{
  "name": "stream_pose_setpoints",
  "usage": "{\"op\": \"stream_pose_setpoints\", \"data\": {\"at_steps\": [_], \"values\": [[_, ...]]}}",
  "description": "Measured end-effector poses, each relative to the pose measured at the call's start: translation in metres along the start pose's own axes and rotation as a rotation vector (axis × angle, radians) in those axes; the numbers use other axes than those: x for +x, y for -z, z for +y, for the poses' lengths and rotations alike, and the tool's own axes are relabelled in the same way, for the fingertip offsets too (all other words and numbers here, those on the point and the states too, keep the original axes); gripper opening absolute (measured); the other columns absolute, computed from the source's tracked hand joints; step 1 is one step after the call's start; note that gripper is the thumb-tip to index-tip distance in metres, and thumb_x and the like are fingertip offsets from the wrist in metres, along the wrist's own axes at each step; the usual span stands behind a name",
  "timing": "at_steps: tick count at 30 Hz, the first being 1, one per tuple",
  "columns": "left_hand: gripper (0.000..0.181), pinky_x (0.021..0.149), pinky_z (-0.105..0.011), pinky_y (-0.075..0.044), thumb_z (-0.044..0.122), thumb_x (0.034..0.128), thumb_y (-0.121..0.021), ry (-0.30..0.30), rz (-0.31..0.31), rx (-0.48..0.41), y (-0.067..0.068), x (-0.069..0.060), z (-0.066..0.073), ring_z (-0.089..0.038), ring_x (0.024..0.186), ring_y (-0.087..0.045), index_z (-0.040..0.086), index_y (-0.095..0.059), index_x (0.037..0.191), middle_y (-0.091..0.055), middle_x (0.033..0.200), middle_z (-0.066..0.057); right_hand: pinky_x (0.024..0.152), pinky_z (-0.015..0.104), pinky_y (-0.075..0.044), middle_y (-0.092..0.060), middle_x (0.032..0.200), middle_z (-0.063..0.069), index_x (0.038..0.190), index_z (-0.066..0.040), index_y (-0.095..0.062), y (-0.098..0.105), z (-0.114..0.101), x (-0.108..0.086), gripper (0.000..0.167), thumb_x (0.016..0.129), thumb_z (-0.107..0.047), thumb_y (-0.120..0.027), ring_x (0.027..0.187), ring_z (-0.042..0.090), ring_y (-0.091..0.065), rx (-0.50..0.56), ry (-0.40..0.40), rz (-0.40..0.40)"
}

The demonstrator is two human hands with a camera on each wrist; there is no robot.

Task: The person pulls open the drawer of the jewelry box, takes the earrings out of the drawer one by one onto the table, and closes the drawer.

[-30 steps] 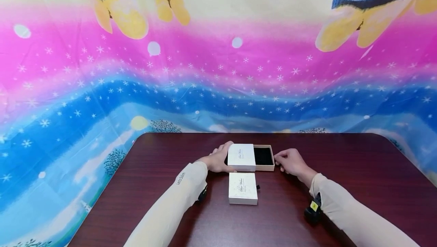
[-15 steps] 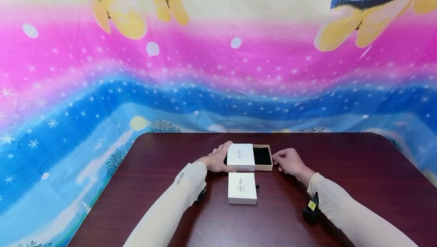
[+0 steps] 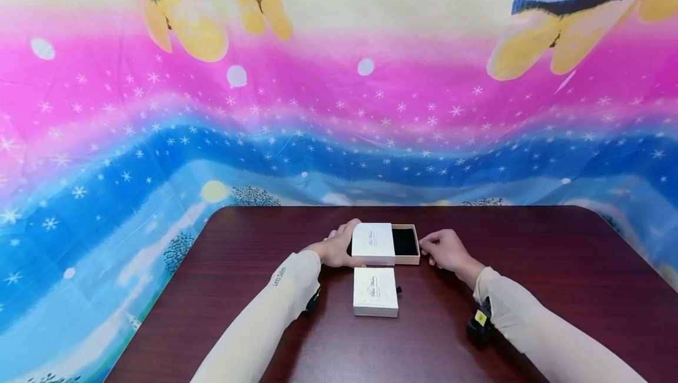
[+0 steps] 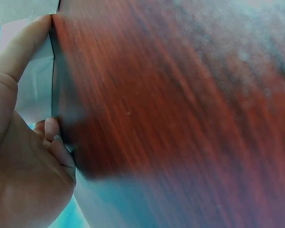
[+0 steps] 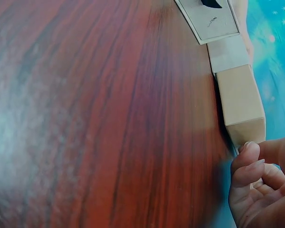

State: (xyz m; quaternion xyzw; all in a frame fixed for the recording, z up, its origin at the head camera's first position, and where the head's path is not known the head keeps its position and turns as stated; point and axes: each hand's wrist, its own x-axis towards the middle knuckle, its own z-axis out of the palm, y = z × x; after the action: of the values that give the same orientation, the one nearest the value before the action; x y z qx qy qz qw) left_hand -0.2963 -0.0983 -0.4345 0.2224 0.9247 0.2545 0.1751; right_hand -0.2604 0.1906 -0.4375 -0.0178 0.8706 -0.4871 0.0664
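A white drawer-style gift box lies flat on the table, its printed sleeve [image 3: 372, 242] at left and its tan inner tray [image 3: 406, 260] drawn partly out to the right. Black padding [image 3: 405, 242] shows in the tray. My left hand [image 3: 339, 247] grips the sleeve's left end, thumb along the near side; the far fingers are partly hidden. My right hand [image 3: 446, 250] is at the tray's right end, fingers curled. In the right wrist view its fingertips [image 5: 249, 149] meet against the tray's end wall [image 5: 247, 130], with no pull tab visible between them.
A second white printed box [image 3: 375, 290] lies just nearer than the first, with a black ribbon tab [image 3: 399, 290] at its right side. The dark red wooden table [image 3: 254, 236] ends at a cartoon-printed cloth backdrop [image 3: 339, 106].
The tray has slid slightly left into the sleeve, so less black padding shows. My right hand has moved left along with it. My left hand keeps its hold on the sleeve.
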Motion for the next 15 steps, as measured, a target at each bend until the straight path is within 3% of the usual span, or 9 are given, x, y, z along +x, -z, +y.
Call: {"op": "stream_pose_setpoints", "data": {"at_steps": [15], "values": [[0.106, 0.119, -0.054, -0.026, 0.041, 0.0857, -0.079, -0.007, 0.006, -0.006, 0.0005, -0.0026, 0.0023, -0.036, 0.143, -0.032, 0.018, -0.009, 0.161, -0.024, 0.163, -0.012, 0.049, 0.027, -0.044, -0.065, 0.081, 0.009, 0.114, 0.01, -0.069, -0.0043, -0.0015, -0.0006, 0.027, 0.103, -0.008, -0.051, 0.054, 0.011, -0.054, 0.001, -0.002, 0.006]]}}
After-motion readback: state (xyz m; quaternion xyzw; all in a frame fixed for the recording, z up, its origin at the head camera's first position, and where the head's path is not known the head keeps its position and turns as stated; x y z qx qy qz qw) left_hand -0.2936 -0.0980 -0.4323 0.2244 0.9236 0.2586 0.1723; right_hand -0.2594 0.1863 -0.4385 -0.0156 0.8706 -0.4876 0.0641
